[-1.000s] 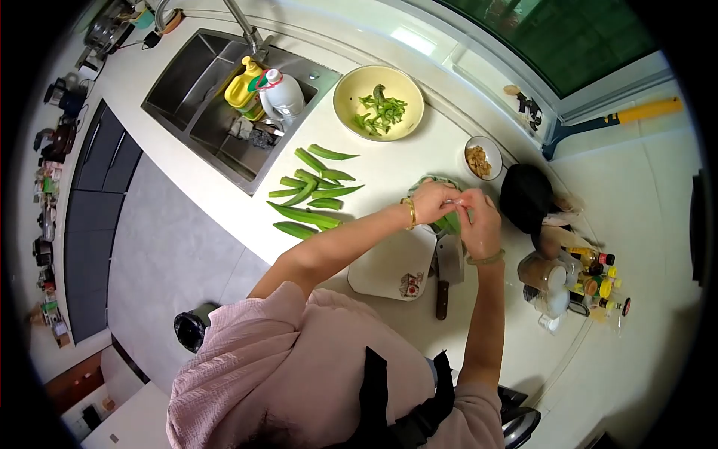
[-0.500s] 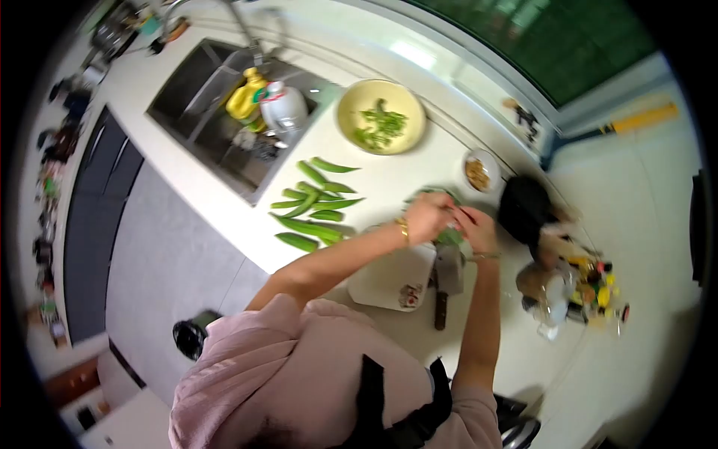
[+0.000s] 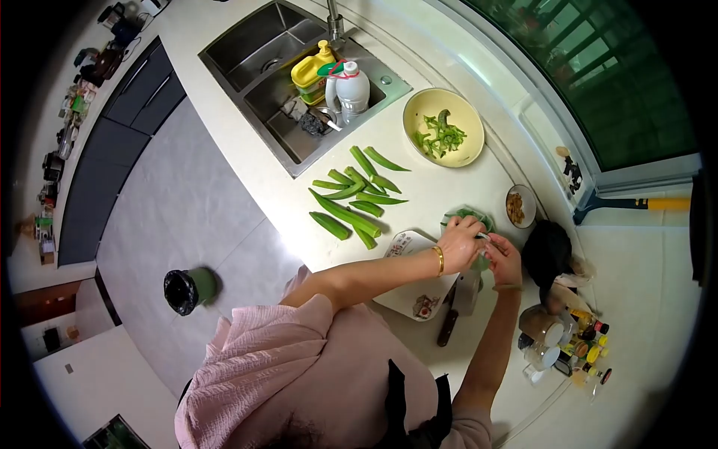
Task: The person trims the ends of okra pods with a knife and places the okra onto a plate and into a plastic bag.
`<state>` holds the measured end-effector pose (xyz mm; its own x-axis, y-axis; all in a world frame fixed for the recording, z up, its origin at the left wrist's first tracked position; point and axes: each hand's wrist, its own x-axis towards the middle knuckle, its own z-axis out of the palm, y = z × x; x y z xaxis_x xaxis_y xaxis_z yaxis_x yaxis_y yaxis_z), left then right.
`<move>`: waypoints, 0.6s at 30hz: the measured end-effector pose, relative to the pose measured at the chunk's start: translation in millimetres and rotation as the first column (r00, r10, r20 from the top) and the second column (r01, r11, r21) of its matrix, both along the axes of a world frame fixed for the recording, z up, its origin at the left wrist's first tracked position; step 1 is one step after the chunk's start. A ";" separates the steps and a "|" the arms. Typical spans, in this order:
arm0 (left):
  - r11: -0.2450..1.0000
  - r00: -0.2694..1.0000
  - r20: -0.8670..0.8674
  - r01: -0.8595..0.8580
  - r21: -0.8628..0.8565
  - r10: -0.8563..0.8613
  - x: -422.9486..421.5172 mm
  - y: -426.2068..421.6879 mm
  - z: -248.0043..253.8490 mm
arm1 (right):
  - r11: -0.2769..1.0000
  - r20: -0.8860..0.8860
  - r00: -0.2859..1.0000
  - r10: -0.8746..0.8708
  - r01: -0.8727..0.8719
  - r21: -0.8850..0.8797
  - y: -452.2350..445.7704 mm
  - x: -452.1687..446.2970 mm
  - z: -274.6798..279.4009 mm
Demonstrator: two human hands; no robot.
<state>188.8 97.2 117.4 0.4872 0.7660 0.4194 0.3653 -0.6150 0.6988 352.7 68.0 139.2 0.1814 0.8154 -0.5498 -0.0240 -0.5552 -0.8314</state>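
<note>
My left hand (image 3: 461, 243), with a gold bracelet at the wrist, and my right hand (image 3: 503, 262) meet over the counter. Both have their fingers pinched together around something small and pale that I cannot make out. Below and behind them shows a green, translucent item (image 3: 479, 215), partly covered by the hands. A cleaver (image 3: 449, 328) lies just in front, its dark handle towards my body and its blade partly under my right hand. Beside it, a white tray with a floral print (image 3: 407, 301) is crossed by my left forearm.
Several okra pods (image 3: 351, 213) lie left of the tray. Behind are a cream bowl (image 3: 471, 153) of cut greens and a small bowl (image 3: 529, 200) of brown bits. The sink (image 3: 299, 153) holds bottles. Right stand a black bag (image 3: 544, 251) and several condiment bottles (image 3: 587, 348).
The camera view has swung, so the counter things appear shifted right and the bin shows more fully. My hands stay close together over the same spot, fingers slightly moved.
</note>
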 end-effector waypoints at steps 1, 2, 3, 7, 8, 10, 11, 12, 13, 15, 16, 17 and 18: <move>1.000 1.000 -0.002 0.001 -0.006 -0.001 -0.2 0.5 0.7 | 1.000 -0.043 0.999 -0.016 0.017 0.024 -0.2 1.0 -3.3; 1.000 1.000 -0.001 0.001 -0.004 -0.001 -0.7 0.7 1.1 | 0.998 -0.088 0.996 -0.032 0.036 0.048 -0.4 1.7 -6.1; 1.000 1.000 0.011 -0.011 -0.004 0.011 -1.1 0.5 -0.3 | 0.998 -0.087 0.996 -0.033 0.037 0.049 -0.5 1.4 -8.4; 0.998 0.998 0.033 -0.045 -0.033 0.047 1.1 -0.4 -5.5 | 0.987 -0.180 0.971 -0.155 0.159 0.007 -2.4 -2.0 -16.2; 0.998 0.998 0.033 -0.043 -0.034 0.044 1.6 -0.9 -7.2 | 0.980 -0.210 0.957 -0.199 0.200 -0.013 -3.2 -2.6 -17.4; 0.997 0.997 0.044 -0.054 -0.052 0.056 2.4 -2.3 -10.4 | 0.973 -0.223 0.947 -0.230 0.232 -0.021 -4.8 -3.1 -17.5; 0.997 0.997 0.042 -0.056 -0.056 0.059 2.8 -3.4 -12.0 | 0.965 -0.236 0.937 -0.259 0.259 -0.030 -5.7 -4.1 -17.4; 0.996 0.995 0.068 -0.069 -0.056 0.073 3.7 -4.4 -13.9 | 0.966 -0.236 0.937 -0.257 0.256 -0.036 -6.5 -6.1 -15.5; 0.995 0.992 0.095 -0.081 -0.055 0.086 4.1 -4.9 -16.0 | 0.963 -0.104 0.958 -0.267 0.269 0.008 -7.0 -8.2 -11.9; 0.993 0.994 0.081 -0.066 -0.099 0.074 5.0 -1.3 -21.3 | 0.958 0.030 0.959 -0.283 0.281 0.057 -8.8 -6.3 -18.2; 0.989 0.996 0.073 -0.043 -0.140 0.053 7.7 1.8 -21.0 | 0.948 0.135 0.959 -0.249 0.213 0.238 -12.4 -2.7 -29.9; 0.990 0.996 0.080 -0.027 -0.140 0.038 10.4 5.2 -21.1 | 0.908 0.246 0.940 -0.235 0.122 0.401 -17.5 4.8 -37.9; 0.988 1.000 0.014 0.016 -0.151 -0.014 10.7 9.6 -19.9 | 0.906 0.254 0.934 -0.252 0.135 0.402 -20.1 3.4 -29.8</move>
<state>199.6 106.7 97.5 0.4946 0.8135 0.3059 0.3474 -0.5077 0.7884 356.1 47.9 109.4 0.4614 0.8804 -0.1096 0.1780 -0.2129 -0.9607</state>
